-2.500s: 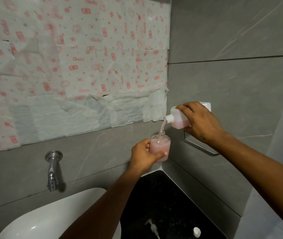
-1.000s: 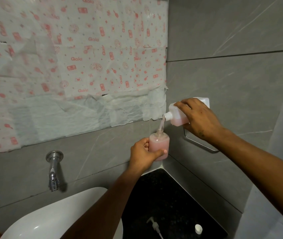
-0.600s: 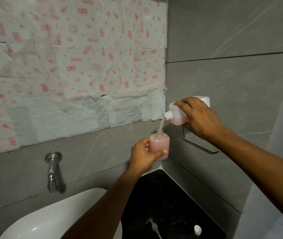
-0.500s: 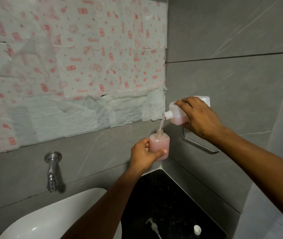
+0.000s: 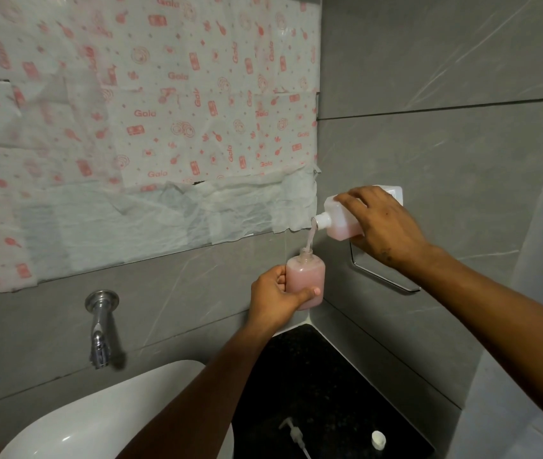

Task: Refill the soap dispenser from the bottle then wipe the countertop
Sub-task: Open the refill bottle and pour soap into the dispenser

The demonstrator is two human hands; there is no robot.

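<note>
My left hand [image 5: 276,298] grips the small clear soap dispenser [image 5: 306,279], upright and almost full of pink soap, held in the air near the wall corner. Above and to its right, my right hand [image 5: 379,223] holds the white refill bottle [image 5: 341,220] tipped on its side, nozzle to the left. A thin pink stream falls from the nozzle into the dispenser's open neck. The dispenser's pump head [image 5: 294,433] and the bottle's white cap [image 5: 378,438] lie on the black countertop [image 5: 323,385] below.
A white basin [image 5: 91,422] sits at the lower left under a chrome tap [image 5: 99,329]. Patterned paper covers the mirror [image 5: 137,127] above. A chrome holder [image 5: 385,276] is fixed to the grey tiled right wall. A pale cloth surface fills the right edge.
Pink soap in the dispenser has risen from about two thirds to near the neck. Both hands have stayed almost still, and the pour continues.
</note>
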